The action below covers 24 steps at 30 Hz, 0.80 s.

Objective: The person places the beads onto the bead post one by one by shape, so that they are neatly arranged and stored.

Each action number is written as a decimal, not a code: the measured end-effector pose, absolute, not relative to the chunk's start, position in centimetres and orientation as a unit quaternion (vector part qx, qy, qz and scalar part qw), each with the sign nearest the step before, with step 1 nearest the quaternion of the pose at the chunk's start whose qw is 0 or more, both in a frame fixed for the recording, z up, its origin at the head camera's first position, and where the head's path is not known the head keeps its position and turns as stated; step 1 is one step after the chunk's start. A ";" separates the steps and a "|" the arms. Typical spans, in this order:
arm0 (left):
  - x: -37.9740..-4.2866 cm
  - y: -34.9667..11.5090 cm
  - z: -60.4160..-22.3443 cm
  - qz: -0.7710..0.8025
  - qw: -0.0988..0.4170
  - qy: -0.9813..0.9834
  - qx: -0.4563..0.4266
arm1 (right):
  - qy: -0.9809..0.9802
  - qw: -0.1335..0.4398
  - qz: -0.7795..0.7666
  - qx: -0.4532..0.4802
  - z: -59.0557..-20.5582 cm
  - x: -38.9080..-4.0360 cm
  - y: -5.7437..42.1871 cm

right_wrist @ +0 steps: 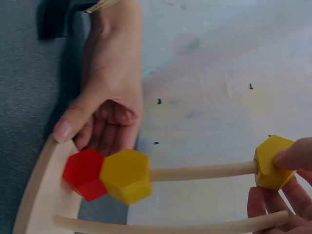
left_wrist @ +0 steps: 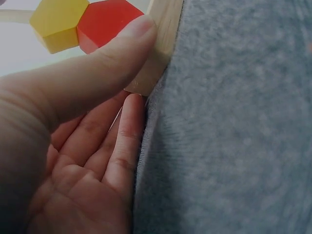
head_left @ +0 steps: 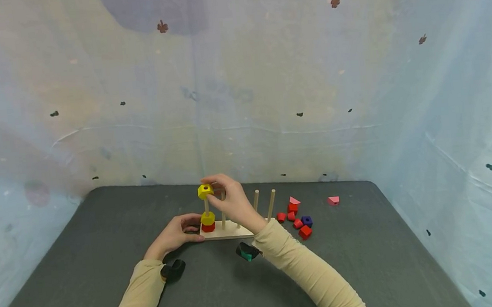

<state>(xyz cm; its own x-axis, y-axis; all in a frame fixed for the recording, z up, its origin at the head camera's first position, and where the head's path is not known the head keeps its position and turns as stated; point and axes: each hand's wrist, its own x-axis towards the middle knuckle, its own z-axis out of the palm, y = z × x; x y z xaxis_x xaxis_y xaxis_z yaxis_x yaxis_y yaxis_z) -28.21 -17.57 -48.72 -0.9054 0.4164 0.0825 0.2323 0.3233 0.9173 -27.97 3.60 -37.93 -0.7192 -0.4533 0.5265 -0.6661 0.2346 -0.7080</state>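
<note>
My left hand [head_left: 174, 234] grips the left end of a wooden peg stand [head_left: 224, 233], its thumb on the edge beside a red hexagonal bead [left_wrist: 105, 24]. That red bead sits at the bottom of the leftmost peg [right_wrist: 204, 171], and a yellow hexagonal bead [right_wrist: 126, 176] lies on it. At the same peg's top, my right hand [head_left: 236, 201] pinches another yellow hexagonal bead [right_wrist: 268, 161] between thumb and fingers. The peg's tip is at this bead's hole. My right forearm hides part of the stand's right side.
More upright pegs [head_left: 271, 205] rise from the stand. To its right lie several loose red beads [head_left: 305, 232], a dark blue bead [head_left: 307, 221] and pinkish-red pieces, one [head_left: 333, 201] farther off. The dark table [head_left: 372, 260] meets hanging patterned sheeting [head_left: 241, 99] at the back.
</note>
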 end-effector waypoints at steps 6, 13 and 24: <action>-27.2 -17.4 -47.3 0.546 0.093 0.808 0.201 | -0.787 0.114 0.503 0.339 -39.1 -27.4 3.2; -27.5 -17.6 -47.6 0.545 0.099 0.808 0.200 | -0.775 0.101 0.562 0.273 -41.0 -26.7 2.5; -29.2 -18.3 -50.4 0.547 0.094 0.809 0.193 | -0.756 0.078 0.613 0.216 -43.2 -26.3 2.1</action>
